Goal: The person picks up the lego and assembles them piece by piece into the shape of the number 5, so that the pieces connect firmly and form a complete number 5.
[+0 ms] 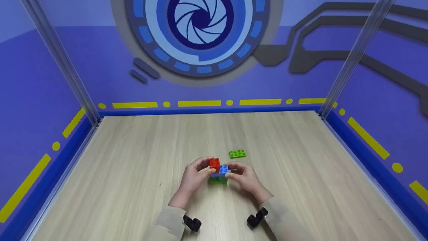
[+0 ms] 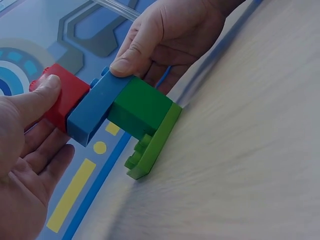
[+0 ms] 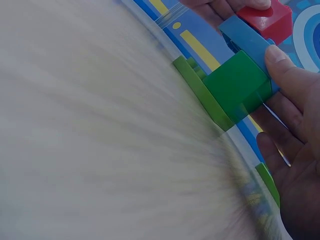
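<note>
Both hands hold one stack of toy building bricks over the wooden table. At its bottom is a lime-green plate point(image 2: 160, 145) with studs showing at one end. A dark green brick point(image 2: 142, 106) sits on the plate's other end, under a long blue brick point(image 2: 97, 107). On top of the blue brick, at its left end, stands a red brick point(image 1: 214, 164). My left hand point(image 1: 194, 174) pinches the red brick, thumb on its near side. My right hand point(image 1: 246, 176) pinches the blue brick's right end, its other fingers behind the stack.
A separate lime-green plate point(image 1: 237, 153) with studs up lies on the table point(image 1: 150, 150), just beyond the right hand. Blue-purple printed walls point(image 1: 207, 95) enclose the table at the back and both sides, with metal posts at the back corners.
</note>
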Motion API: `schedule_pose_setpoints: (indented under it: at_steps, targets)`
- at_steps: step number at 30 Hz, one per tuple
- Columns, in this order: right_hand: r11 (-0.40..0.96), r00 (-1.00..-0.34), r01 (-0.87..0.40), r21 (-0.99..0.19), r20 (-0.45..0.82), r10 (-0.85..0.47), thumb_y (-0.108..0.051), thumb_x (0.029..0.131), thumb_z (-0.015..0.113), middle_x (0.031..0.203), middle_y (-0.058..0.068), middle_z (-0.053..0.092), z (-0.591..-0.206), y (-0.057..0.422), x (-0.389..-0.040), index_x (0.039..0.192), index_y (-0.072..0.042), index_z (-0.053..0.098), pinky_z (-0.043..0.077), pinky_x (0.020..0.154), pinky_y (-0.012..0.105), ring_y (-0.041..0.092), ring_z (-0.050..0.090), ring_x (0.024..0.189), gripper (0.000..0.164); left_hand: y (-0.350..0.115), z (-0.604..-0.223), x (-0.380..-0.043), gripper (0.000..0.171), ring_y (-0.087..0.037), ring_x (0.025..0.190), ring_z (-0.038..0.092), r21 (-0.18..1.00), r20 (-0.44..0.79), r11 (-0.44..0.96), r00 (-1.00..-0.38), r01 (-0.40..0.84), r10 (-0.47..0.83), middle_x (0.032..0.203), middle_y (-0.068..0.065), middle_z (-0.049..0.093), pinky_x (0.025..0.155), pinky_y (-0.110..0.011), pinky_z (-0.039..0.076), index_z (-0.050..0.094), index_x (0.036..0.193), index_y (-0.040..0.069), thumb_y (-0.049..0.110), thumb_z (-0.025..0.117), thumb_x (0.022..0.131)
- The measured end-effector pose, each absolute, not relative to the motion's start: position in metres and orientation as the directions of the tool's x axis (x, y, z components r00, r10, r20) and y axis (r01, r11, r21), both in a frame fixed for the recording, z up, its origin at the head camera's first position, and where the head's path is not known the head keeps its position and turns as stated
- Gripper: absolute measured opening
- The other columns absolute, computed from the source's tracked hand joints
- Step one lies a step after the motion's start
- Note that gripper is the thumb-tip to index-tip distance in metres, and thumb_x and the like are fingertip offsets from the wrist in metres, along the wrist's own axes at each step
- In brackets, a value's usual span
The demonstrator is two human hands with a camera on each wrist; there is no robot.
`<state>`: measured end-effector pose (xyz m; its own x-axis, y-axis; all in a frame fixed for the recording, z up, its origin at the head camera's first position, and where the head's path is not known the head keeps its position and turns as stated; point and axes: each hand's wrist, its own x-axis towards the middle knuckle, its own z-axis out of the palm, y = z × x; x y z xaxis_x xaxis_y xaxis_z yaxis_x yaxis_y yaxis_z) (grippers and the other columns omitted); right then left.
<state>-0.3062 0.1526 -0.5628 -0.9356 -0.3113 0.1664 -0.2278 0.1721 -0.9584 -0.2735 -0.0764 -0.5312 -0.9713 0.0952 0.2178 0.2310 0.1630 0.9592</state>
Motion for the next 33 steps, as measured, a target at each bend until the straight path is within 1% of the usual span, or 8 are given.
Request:
schedule_pose_setpoints:
  at_steps: [7,12,15,19,26,28,33]
  targets:
    - [0.181,-0.938,-0.22,-0.958,0.157,-0.31,-0.012,0.089,0.08,0.121,0.023,0.072,-0.5616,0.1529,-0.3057,0.123,0.003,0.07,0.056,0.091,0.017,0.027,0.071,0.108,0.038,-0.0773,-0.5316,-0.2725,0.041,-0.031,0.126,0.066,0.956,0.224,0.172,-0.969,0.238,0.1,0.131,-0.011,0.071,0.114,-0.053,0.048,0.069,0.13,0.011,0.017,0.079,0.091]
    - [0.174,-0.943,-0.206,-0.963,0.147,-0.299,-0.01,0.088,0.08,0.12,0.022,0.073,-0.5621,0.1535,-0.306,0.122,0.002,0.071,0.056,0.09,0.017,0.028,0.07,0.108,0.037,-0.0771,-0.5296,-0.2718,0.041,-0.032,0.127,0.065,0.953,0.227,0.18,-0.968,0.243,0.107,0.132,-0.012,0.071,0.115,-0.055,0.046,0.069,0.13,0.012,0.014,0.079,0.091]
    - [0.171,-0.94,-0.212,-0.962,0.153,-0.304,-0.009,0.088,0.08,0.121,0.023,0.072,-0.5621,0.1532,-0.3057,0.123,0.003,0.07,0.056,0.091,0.018,0.029,0.07,0.109,0.038,-0.0773,-0.529,-0.2714,0.042,-0.031,0.127,0.065,0.947,0.236,0.196,-0.965,0.254,0.113,0.131,-0.012,0.071,0.115,-0.055,0.046,0.069,0.13,0.011,0.013,0.079,0.09]
    - [0.176,-0.935,-0.227,-0.958,0.164,-0.314,-0.01,0.09,0.079,0.121,0.024,0.072,-0.5627,0.1528,-0.3057,0.122,0.005,0.069,0.056,0.091,0.018,0.027,0.07,0.11,0.037,-0.0777,-0.5291,-0.2714,0.042,-0.031,0.126,0.066,0.932,0.255,0.234,-0.959,0.278,0.126,0.128,-0.012,0.072,0.114,-0.054,0.047,0.068,0.13,0.008,0.014,0.079,0.09]
    - [0.183,-0.933,-0.24,-0.953,0.174,-0.315,-0.011,0.091,0.078,0.12,0.023,0.072,-0.5644,0.1537,-0.3075,0.121,0.006,0.069,0.056,0.092,0.018,0.016,0.07,0.107,0.036,-0.0767,-0.5258,-0.2729,0.04,-0.03,0.125,0.067,0.936,0.233,0.242,-0.965,0.257,0.123,0.126,-0.012,0.073,0.116,-0.054,0.046,0.068,0.129,0.008,0.014,0.079,0.091]
    - [0.183,-0.934,-0.238,-0.954,0.173,-0.313,-0.011,0.09,0.079,0.12,0.022,0.072,-0.5639,0.1538,-0.3074,0.121,0.005,0.069,0.056,0.091,0.018,0.017,0.07,0.107,0.037,-0.0768,-0.5249,-0.2728,0.04,-0.03,0.126,0.066,0.934,0.234,0.246,-0.964,0.259,0.126,0.127,-0.012,0.073,0.116,-0.054,0.045,0.068,0.129,0.008,0.014,0.078,0.091]
    - [0.181,-0.938,-0.22,-0.959,0.156,-0.311,-0.013,0.089,0.08,0.12,0.022,0.073,-0.5631,0.1534,-0.3066,0.122,0.002,0.07,0.056,0.091,0.017,0.023,0.071,0.107,0.038,-0.0781,-0.5261,-0.2713,0.041,-0.032,0.128,0.065,0.918,0.257,0.275,-0.957,0.286,0.137,0.128,-0.012,0.072,0.115,-0.055,0.046,0.067,0.131,0.008,0.013,0.077,0.092]
